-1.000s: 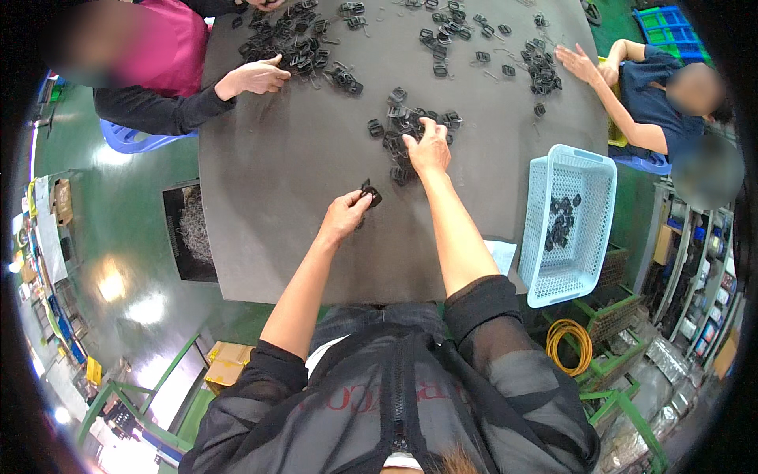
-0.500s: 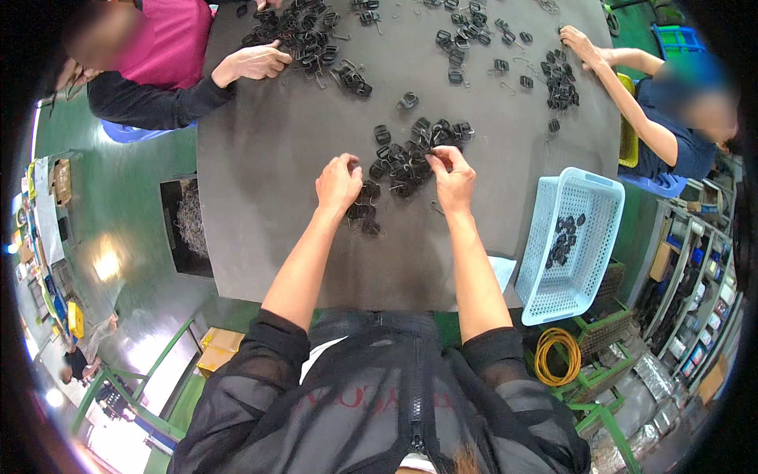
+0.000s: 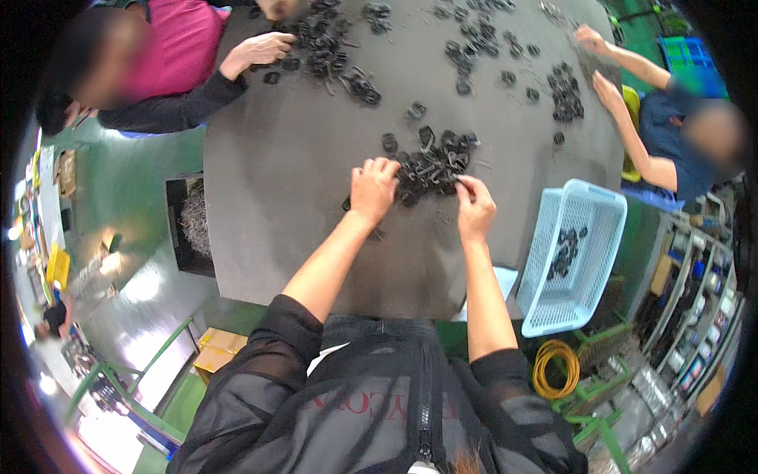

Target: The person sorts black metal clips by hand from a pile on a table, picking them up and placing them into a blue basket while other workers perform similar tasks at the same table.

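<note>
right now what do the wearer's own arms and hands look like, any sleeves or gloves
Both hands are bare: no gloves, rings or watch can be seen on the left hand or the right hand. The forearms are uncovered too. Black sleeves of a thin, slightly sheer dark jacket are pushed up to about the elbows. The jacket has a front zip and faint reddish lettering across the chest.

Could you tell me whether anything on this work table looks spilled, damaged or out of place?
Nothing stands out. The small black parts lie in loose heaps on the grey table. The left hand and right hand are at the nearest heap. The light blue basket sits level at the table's right edge.
</note>
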Action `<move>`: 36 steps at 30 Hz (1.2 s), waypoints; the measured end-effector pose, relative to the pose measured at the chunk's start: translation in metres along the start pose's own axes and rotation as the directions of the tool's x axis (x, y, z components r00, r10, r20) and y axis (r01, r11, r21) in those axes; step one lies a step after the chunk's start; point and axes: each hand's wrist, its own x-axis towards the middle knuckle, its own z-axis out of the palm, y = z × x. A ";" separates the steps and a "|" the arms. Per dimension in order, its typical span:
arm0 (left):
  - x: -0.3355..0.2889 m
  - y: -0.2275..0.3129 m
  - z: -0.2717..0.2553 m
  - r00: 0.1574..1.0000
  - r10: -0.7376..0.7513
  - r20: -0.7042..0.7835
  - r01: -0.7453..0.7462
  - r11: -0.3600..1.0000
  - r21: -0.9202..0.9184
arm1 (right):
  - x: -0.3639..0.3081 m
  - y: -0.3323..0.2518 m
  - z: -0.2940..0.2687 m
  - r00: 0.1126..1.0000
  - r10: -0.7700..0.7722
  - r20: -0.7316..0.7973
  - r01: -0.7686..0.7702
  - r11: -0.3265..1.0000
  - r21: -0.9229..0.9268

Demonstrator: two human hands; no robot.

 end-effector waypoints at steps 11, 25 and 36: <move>-0.029 -0.011 0.024 0.997 0.025 0.073 -0.050 0.934 0.355 | -0.033 0.047 0.000 0.893 0.114 0.436 -0.011 0.973 -0.231; -0.133 -0.009 -0.011 0.833 -0.537 -0.134 0.427 0.777 -0.462 | -0.046 0.016 0.007 0.877 -0.069 0.476 0.353 0.764 -0.539; -0.168 -0.015 -0.067 0.954 -0.266 -0.141 0.129 0.785 -0.606 | -0.124 -0.088 0.054 0.708 -0.290 0.644 0.453 0.886 -0.100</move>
